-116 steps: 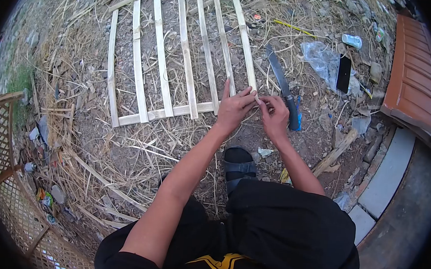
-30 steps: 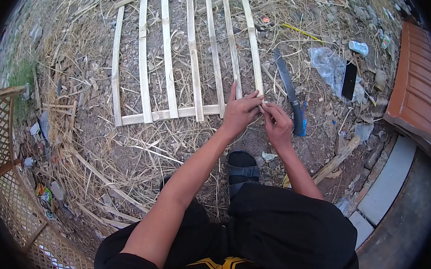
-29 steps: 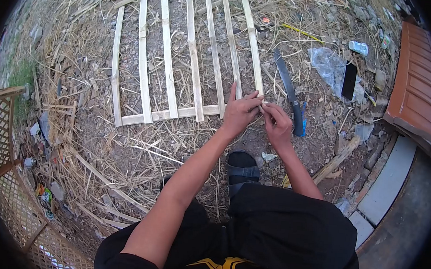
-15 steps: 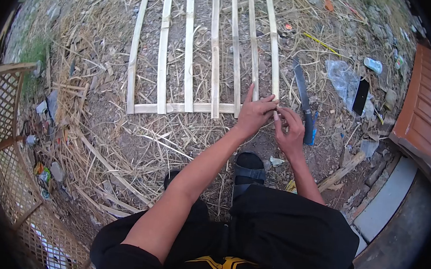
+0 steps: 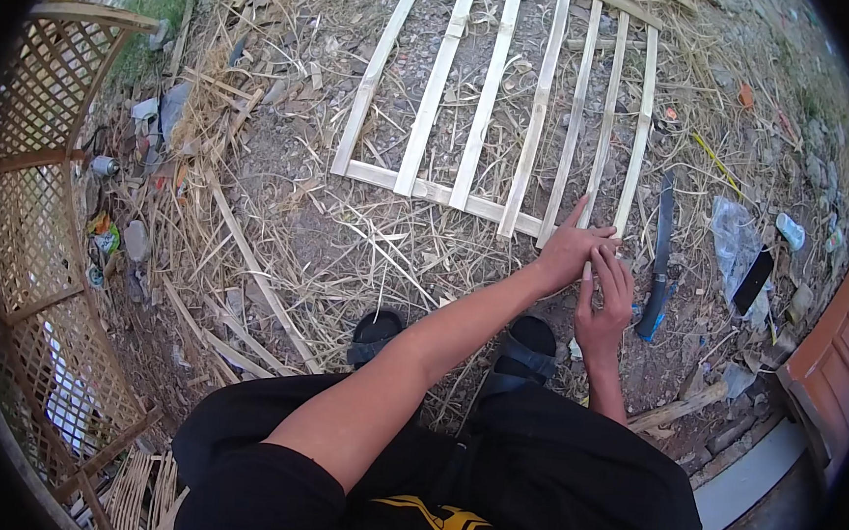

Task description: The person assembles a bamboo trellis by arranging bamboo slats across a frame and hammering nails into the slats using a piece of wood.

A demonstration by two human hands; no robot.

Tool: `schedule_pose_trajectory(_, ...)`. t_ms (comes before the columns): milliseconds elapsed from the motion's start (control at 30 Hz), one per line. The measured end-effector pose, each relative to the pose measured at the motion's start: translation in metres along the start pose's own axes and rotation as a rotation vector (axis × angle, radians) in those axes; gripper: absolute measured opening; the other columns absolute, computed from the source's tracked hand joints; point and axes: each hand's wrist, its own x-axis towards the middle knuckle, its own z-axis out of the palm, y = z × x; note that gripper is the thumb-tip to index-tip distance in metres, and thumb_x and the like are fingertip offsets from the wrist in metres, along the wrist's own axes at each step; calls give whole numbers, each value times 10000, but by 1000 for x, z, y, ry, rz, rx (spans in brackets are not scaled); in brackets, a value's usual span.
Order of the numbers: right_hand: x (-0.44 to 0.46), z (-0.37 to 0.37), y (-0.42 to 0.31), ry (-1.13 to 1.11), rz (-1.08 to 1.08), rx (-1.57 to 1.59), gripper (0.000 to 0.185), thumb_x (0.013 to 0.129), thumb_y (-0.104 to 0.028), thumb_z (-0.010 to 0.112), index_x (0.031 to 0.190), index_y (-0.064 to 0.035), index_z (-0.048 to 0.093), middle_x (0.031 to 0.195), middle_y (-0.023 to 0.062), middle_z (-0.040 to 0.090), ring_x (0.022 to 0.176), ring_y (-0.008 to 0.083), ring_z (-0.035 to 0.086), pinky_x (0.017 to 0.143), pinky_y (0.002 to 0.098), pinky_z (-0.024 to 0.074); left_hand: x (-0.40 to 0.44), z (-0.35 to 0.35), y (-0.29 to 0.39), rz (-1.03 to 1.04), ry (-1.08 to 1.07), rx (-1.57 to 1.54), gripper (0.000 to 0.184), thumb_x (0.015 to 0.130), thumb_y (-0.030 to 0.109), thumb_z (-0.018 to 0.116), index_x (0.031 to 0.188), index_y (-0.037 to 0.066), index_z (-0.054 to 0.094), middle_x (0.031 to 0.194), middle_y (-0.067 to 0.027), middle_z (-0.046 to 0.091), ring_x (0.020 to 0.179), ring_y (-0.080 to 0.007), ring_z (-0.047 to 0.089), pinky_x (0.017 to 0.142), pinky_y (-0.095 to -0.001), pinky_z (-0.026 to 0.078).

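Several pale bamboo strips (image 5: 487, 102) lie side by side on the ground. A bamboo crosspiece (image 5: 430, 191) runs under their near ends, and another (image 5: 610, 0) crosses at the far end. My left hand (image 5: 571, 256) is closed over the near right corner, gripping a strip there, with one finger stretched along the strips. Beside it, my right hand (image 5: 607, 302) has its thumb and fingertips drawn together at the same corner. Whatever lies between those fingertips is hidden. Just right of my hands lies a machete (image 5: 663, 232) with a dark blade and a blue-marked handle end.
Straw and shavings litter the ground. A black phone (image 5: 753, 283) rests on clear plastic (image 5: 730, 237), near a crumpled can (image 5: 790, 232). A woven lattice panel (image 5: 53, 229) stands left; a reddish-brown panel (image 5: 826, 362) stands right. My sandals (image 5: 529, 346) are below my hands.
The view has shifted, so the scene sits farther right in the picture. Both hands stay at the same corner, with the right fingers slightly straighter and closer against the left hand.
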Motion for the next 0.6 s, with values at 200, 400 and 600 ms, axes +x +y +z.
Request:
schedule_pose_trajectory(200, -16, 1, 0, -75, 25, -103, 408, 939, -55, 629, 1347, -29, 624, 1387, 173, 601, 1288, 395, 530, 1094, 474, 415, 1, -3, 2, -27, -8, -30, 188, 886, 182, 651, 1044, 147, 748, 1186, -10, 743, 1224, -198, 648, 1256, -601, 67)
schedule_pose_trajectory(400, -28, -8, 13, 23, 138, -19, 322, 945, -53, 621, 1261, -3, 654, 1301, 196, 638, 1229, 385, 568, 1052, 464, 442, 3, -4, 10, -41, 30, -16, 152, 843, 194, 762, 990, 159, 740, 1086, 13, 764, 1160, -188, 683, 1239, -601, 122)
schedule_pose_trajectory(600, -34, -22, 44, 227, 352, 19, 221, 947, -54, 620, 1146, 10, 690, 1141, 177, 705, 1094, 355, 645, 970, 438, 488, 5, -8, 10, -51, -9, 15, 190, 870, 219, 760, 1048, 153, 759, 1073, -9, 768, 1162, -191, 681, 1243, -573, 109)
